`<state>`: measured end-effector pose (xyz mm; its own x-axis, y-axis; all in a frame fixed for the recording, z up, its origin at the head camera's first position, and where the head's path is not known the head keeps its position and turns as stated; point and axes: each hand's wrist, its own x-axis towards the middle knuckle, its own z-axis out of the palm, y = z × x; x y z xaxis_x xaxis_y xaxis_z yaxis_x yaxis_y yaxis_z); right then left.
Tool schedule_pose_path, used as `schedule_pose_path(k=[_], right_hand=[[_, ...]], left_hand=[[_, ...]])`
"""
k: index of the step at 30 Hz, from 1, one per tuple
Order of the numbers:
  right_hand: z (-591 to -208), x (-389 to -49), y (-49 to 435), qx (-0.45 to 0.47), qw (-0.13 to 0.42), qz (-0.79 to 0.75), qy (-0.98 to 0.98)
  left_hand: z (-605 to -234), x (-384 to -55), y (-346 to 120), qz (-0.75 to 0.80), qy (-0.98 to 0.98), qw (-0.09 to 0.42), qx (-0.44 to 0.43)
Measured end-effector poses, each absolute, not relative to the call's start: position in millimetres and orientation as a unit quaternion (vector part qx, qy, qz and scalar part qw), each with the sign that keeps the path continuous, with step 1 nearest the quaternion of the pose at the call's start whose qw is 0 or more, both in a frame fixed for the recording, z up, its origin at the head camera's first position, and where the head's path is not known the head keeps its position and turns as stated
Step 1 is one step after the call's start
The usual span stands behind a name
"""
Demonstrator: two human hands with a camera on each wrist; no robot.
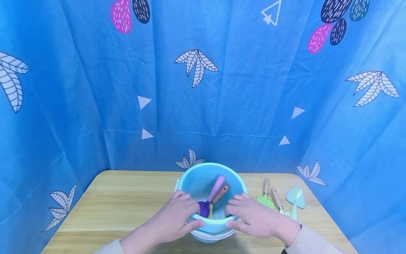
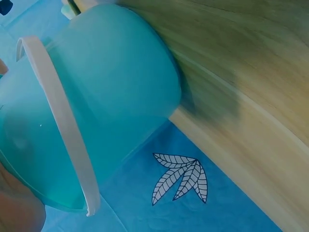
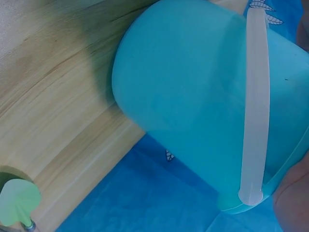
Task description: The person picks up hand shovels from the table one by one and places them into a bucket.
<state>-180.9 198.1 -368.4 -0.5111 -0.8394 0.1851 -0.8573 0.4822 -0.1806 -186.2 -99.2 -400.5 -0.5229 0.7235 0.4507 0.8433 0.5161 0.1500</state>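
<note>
A light-blue bucket (image 1: 195, 178) with a white handle (image 2: 63, 111) stands at the front middle of the wooden table. My left hand (image 1: 177, 215) grips its near rim on the left, fingers over the edge and thumb outside. On the right of the same rim, my right hand (image 1: 253, 217) holds on likewise, its fingertips hidden inside. Within the bucket lean a purple toy shovel (image 1: 204, 209) with a pink-lilac handle and a wooden-handled tool (image 1: 222, 193) with a yellow head. The white handle hangs down across the bucket's near side in both wrist views.
Right of the bucket lie a green shovel (image 1: 265, 201) with a wooden handle, another wooden-handled tool (image 1: 276, 198) partly behind my right hand, and a mint shovel (image 1: 296, 198). Blue patterned cloth (image 1: 247, 88) encloses the table (image 1: 127, 197) at the back and sides.
</note>
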Motion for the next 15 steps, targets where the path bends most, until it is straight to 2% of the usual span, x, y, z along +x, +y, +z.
schedule_pose_path(k=[11, 15], right_hand=[[-367.1, -180.9, 198.8, 0.485, 0.027, 0.124, -0.865], [-362.8, -179.7, 198.4, 0.491, 0.045, 0.123, -0.861]], left_hand=[[-401.4, -185.2, -98.3, -0.176, -0.854, 0.172, -0.458], [-401.7, -185.1, -98.2, -0.175, -0.853, 0.174, -0.459]])
